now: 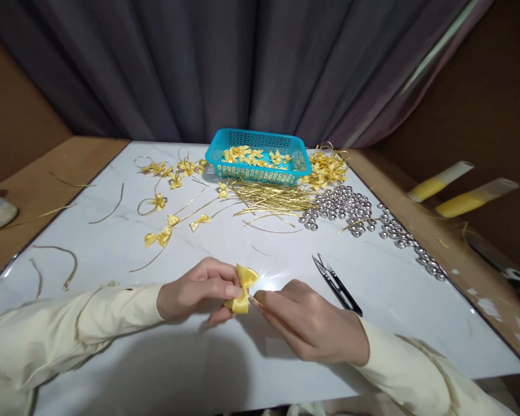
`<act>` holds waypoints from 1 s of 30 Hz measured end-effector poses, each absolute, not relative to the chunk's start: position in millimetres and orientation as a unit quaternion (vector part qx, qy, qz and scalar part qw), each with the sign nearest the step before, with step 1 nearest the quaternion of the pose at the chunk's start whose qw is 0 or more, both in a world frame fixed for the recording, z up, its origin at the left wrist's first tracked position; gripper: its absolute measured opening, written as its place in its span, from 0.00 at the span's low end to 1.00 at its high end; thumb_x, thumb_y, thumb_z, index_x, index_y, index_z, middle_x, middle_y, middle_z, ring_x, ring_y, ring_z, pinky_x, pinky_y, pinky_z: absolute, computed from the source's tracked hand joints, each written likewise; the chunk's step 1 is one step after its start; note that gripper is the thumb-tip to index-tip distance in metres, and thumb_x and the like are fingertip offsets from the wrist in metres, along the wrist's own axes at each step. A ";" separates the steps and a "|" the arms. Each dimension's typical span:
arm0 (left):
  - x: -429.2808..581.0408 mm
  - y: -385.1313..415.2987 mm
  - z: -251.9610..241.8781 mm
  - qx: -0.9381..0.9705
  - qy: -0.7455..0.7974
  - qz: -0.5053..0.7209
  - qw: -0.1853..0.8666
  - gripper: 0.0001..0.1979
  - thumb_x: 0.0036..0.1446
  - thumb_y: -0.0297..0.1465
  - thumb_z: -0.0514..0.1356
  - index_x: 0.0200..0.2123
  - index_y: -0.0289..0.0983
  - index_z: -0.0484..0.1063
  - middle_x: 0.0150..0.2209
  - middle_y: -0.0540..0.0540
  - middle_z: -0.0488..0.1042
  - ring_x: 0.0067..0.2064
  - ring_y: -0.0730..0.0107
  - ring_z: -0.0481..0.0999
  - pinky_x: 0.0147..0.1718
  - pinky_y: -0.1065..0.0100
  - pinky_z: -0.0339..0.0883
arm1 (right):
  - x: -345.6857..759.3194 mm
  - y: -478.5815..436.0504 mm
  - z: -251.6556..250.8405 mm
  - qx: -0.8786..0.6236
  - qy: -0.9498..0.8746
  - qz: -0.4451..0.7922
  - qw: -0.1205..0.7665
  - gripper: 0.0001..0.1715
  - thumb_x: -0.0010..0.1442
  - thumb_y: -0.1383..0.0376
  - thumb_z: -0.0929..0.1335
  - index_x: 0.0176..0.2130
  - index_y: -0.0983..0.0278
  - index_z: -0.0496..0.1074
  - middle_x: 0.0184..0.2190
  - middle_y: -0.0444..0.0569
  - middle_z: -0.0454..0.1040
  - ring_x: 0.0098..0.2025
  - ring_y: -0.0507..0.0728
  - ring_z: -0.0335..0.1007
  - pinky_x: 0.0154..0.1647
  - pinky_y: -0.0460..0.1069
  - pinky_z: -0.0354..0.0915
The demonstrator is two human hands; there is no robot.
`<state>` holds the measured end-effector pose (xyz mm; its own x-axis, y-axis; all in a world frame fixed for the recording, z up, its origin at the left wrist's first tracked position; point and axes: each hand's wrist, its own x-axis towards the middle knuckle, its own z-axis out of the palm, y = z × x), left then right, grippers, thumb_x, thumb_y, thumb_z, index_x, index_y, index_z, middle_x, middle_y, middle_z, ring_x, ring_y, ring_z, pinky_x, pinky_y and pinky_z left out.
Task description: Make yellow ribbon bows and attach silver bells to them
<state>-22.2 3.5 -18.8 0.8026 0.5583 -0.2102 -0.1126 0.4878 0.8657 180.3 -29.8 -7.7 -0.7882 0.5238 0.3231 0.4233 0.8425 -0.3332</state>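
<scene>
A small yellow ribbon bow [243, 289] is held just above the white table [112, 346] near its front edge. My left hand [199, 290] pinches the bow from the left with thumb and fingers closed on it. From the right, my right hand [307, 323] meets it, fingertips pressed together at the bow's middle. Whether something thin lies in those fingertips is hidden. Both arms wear cream sleeves.
Black snips [337, 285] lie right of my hands. Farther back stand a blue basket [260, 169] of bows, a heap of gold wires [273, 199], silver bells [342, 208] and loose finished bows [160, 237]. Two yellow-tipped tubes [459, 193] lie off the table's right side.
</scene>
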 end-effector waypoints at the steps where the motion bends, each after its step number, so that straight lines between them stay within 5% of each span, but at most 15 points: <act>1: -21.9 3.8 -18.8 0.464 0.238 0.201 0.830 0.09 0.50 0.32 0.58 0.22 0.32 0.67 0.09 0.55 0.59 0.12 0.80 0.53 0.16 0.72 0.48 | 180.2 -30.0 -7.4 -0.252 -0.937 0.121 0.207 0.19 0.65 0.72 0.51 0.29 0.67 0.64 0.17 0.42 0.62 0.16 0.50 0.49 0.19 0.47 0.51; 23: -26.6 14.4 -26.9 0.532 0.229 0.115 0.807 0.14 0.54 0.38 0.58 0.28 0.31 0.66 0.14 0.58 0.54 0.15 0.82 0.49 0.14 0.75 0.43 | 180.1 -30.7 -15.8 -0.215 -0.966 -0.042 0.138 0.15 0.58 0.78 0.54 0.29 0.68 0.63 0.18 0.42 0.57 0.16 0.52 0.46 0.16 0.48 0.47; 30: -25.0 12.3 -23.5 0.545 0.239 0.124 0.794 0.14 0.54 0.38 0.58 0.27 0.32 0.65 0.13 0.58 0.54 0.14 0.82 0.50 0.14 0.75 0.44 | 178.1 -29.0 -15.2 -0.235 -0.958 0.000 0.164 0.15 0.55 0.77 0.54 0.26 0.66 0.64 0.17 0.42 0.58 0.16 0.52 0.42 0.15 0.48 0.46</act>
